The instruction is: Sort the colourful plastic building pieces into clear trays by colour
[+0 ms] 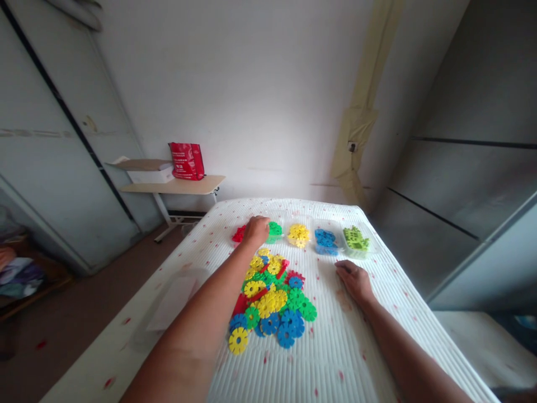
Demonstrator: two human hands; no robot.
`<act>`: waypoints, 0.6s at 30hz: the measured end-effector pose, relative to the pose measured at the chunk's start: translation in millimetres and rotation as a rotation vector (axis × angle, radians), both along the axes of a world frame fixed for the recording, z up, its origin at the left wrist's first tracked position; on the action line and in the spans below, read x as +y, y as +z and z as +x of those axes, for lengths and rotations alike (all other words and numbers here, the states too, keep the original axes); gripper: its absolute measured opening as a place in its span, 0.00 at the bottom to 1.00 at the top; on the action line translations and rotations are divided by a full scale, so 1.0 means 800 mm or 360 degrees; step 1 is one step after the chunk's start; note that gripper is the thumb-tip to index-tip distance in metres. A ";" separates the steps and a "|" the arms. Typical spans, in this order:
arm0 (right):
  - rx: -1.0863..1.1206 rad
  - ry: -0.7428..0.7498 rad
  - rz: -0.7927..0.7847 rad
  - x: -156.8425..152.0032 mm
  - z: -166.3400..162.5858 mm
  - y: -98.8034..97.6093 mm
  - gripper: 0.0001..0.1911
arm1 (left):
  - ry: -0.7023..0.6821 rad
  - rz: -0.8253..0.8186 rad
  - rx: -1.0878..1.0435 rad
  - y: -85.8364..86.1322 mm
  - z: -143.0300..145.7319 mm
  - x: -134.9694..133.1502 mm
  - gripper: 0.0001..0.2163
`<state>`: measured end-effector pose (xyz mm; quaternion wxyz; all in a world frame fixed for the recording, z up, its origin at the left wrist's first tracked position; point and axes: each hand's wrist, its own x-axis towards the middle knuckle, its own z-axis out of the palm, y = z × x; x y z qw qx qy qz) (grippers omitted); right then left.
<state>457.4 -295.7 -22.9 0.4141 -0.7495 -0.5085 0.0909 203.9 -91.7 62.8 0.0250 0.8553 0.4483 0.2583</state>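
My left hand (257, 228) reaches forward over the near row of clear containers, between the red pieces (239, 234) and the green flower-shaped pieces (274, 231). Its fingertips are hidden, so whether it holds a piece does not show. My right hand (356, 280) rests on the table in front of the blue pieces (326, 239), fingers curled together, with nothing visible in them. Between my arms lies a mixed heap of notched plastic discs (272, 302) in yellow, green, blue and red. Some longer red pieces lie among them.
Containers of yellow discs (298, 235) and light green pieces (356, 240) continue the row rightward. A clear lid or tray (161, 305) lies left, partly behind my left forearm. A side table (184, 186) with a red bag (187, 161) and a box (150, 171) stands by the wall.
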 end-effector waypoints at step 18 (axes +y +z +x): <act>-0.0299 0.0265 -0.0034 0.005 -0.026 0.008 0.15 | 0.0139 -0.0087 -0.0363 -0.124 -0.131 -0.152 0.16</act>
